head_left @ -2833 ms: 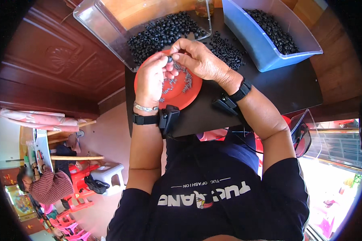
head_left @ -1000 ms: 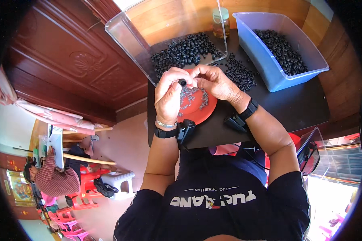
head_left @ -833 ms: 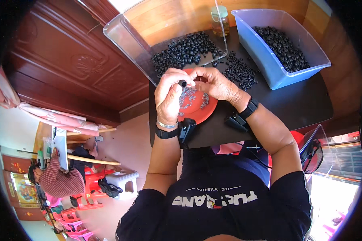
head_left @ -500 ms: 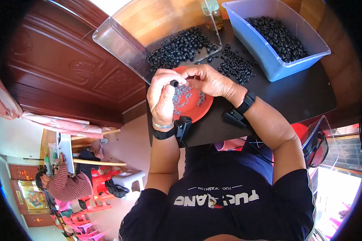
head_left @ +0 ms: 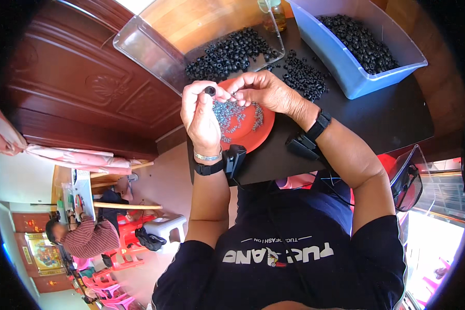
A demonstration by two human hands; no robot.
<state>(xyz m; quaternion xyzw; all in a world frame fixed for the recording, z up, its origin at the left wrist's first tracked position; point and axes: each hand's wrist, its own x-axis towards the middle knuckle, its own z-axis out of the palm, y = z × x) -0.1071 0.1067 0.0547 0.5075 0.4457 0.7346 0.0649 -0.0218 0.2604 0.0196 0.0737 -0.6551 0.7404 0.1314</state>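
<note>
My left hand (head_left: 202,116) is closed around a small black hollow knob (head_left: 210,90), its open end showing between thumb and fingers. Close beside it, my right hand (head_left: 267,94) pinches thumb and forefinger together at the left fingertips. A tiny dark piece seems to be in that pinch, too small to name. Both hands hover over a red bowl (head_left: 261,138) scattered with many tiny silvery metal pieces (head_left: 227,116). The hands hide the bowl's far part. Each wrist wears a black strap with a dark device.
Black knobs (head_left: 232,51) lie in a clear tipped bin (head_left: 147,51) at the far left. Smaller black parts (head_left: 305,77) are heaped on the dark table (head_left: 367,124). A blue bin (head_left: 341,72) of black parts stands far right, near a jar (head_left: 275,18). Another person (head_left: 90,235) sits at left.
My left hand with the black knob has shifted slightly left and away from me. My right fingertips have drawn into a clearer pinch beside it.
</note>
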